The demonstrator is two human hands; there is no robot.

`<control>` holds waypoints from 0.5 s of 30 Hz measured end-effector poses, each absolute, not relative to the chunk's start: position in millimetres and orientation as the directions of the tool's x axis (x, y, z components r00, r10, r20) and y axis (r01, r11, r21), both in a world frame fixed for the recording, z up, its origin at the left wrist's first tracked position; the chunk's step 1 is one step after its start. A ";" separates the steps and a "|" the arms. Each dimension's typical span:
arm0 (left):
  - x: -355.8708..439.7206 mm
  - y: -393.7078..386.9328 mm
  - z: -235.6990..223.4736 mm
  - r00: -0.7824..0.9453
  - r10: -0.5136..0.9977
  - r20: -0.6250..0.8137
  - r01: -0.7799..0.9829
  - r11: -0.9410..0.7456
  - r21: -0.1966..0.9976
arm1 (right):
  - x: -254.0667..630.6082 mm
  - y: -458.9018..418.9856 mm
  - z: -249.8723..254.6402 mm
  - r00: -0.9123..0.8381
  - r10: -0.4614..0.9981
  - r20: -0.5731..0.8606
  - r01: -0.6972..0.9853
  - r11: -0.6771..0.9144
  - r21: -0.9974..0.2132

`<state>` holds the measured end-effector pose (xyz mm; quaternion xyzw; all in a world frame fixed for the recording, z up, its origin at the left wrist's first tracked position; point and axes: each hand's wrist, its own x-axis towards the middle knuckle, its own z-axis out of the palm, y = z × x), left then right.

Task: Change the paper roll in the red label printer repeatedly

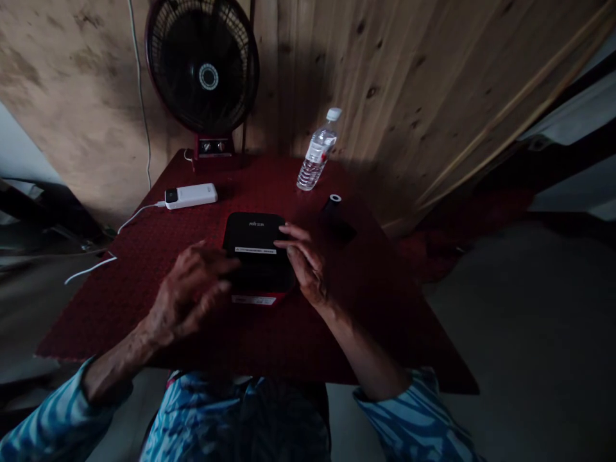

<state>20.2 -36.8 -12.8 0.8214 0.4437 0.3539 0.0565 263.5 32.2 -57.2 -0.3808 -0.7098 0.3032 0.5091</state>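
Observation:
A flat black box-like appliance (255, 269) with rounded corners lies on the dark red table. It has small light lettering near its far edge, a white strip label across its top, a red lower edge and another white label on its front. My right hand (307, 260) is at its right side, fingers stretched out and apart, the fingertips at the edge of the black top. On the left, my left hand (190, 292) is raised beside the appliance, slightly smeared by motion. Its fingers look spread, and nothing shows in them.
Behind stand a fan (202, 70) and a clear water bottle (317, 154) with a white cap. A white power bank (191, 196) with a cable lies at the left. Right of the appliance is a small dark cylindrical object (332, 206) with a pale ring end. A wooden wall (385, 77) borders the table (144, 237).

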 end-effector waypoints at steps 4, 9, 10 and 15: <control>17.3 -3.8 -11.4 -0.018 0.972 0.233 0.616 -0.173 0.769 | 262.9 32.4 -59.7 -0.174 0.850 0.496 0.213 0.525 -0.824; 22.1 17.9 -30.0 0.059 0.998 -0.031 0.309 0.012 0.951 | 259.3 32.6 -67.9 -0.076 0.898 0.433 0.149 0.440 -0.886; 23.0 18.0 -33.0 0.071 0.996 -0.047 0.227 0.030 0.973 | 258.1 33.0 -70.0 -0.060 0.904 0.423 0.111 0.427 -0.897; 25.4 15.4 -32.5 0.067 0.994 -0.081 0.045 0.078 0.996 | 255.7 33.7 -72.5 -0.057 0.925 0.377 -0.003 0.377 -0.926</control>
